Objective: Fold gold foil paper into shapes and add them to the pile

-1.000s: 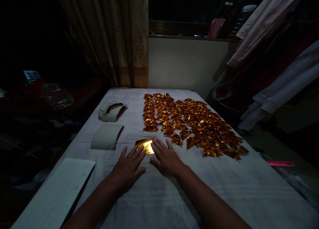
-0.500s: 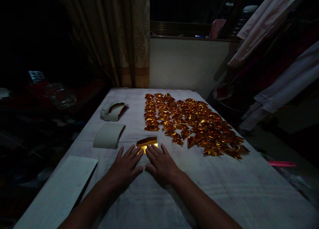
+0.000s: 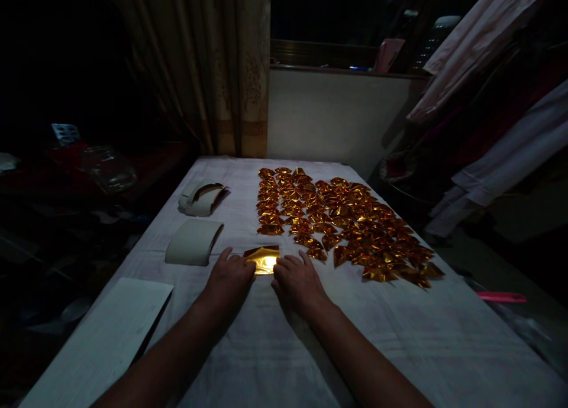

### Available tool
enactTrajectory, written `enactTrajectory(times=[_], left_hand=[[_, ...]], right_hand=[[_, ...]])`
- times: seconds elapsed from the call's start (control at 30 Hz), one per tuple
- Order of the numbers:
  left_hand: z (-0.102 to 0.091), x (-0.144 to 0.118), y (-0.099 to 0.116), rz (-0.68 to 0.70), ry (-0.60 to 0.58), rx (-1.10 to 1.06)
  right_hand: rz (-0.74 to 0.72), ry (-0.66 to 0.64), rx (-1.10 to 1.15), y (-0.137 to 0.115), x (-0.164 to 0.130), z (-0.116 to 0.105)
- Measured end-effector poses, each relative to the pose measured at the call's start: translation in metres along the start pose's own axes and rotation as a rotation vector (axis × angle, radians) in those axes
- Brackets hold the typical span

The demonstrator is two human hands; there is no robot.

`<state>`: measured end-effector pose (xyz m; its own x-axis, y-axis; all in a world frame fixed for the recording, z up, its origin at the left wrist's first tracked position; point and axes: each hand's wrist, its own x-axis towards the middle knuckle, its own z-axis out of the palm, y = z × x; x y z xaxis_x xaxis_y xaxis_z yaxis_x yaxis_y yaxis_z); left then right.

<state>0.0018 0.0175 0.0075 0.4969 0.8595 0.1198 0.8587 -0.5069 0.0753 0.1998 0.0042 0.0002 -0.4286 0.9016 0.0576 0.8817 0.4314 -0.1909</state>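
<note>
Foil, gold, lies on the cloth-covered surface between both hands. Left hand has fingers curled at its left end; right hand likewise at the right. Whether either grip pinches cannot be told. Folded gold pieces lie beyond, rightward.

the gold sheet looks like thin metallic foil, smooth and mirror-glossy where it catches light. the folded pieces share that shiny finish, creased into many small bright facets. beneath them, a matt cloth, softly wrinkled, covers the desk. the curved piece looks like pale card, smooth and dull; the flat board is similarly matt. the curtain is patterned fabric, while the pink handle looks like smooth plastic.
</note>
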Motion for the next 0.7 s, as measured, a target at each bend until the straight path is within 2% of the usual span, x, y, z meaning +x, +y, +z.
enactTrajectory(times=[0.23,0.37,0.5,0.7], left_hand=[[0.001,0.006,0.004,0.045,-0.091,0.060],[-0.007,0.006,0.002,-0.011,-0.078,0.030],[-0.011,0.003,-0.003,-0.129,-0.034,-0.083],[0.002,0.000,-0.013,-0.196,0.037,-0.286]], right_hand=[[-0.003,-0.001,-0.026,0.002,0.016,0.002],[0.025,0.079,0.026,0.010,0.013,0.012],[0.042,0.138,0.099,0.017,0.009,0.020],[0.108,0.187,0.157,0.021,0.010,0.025]])
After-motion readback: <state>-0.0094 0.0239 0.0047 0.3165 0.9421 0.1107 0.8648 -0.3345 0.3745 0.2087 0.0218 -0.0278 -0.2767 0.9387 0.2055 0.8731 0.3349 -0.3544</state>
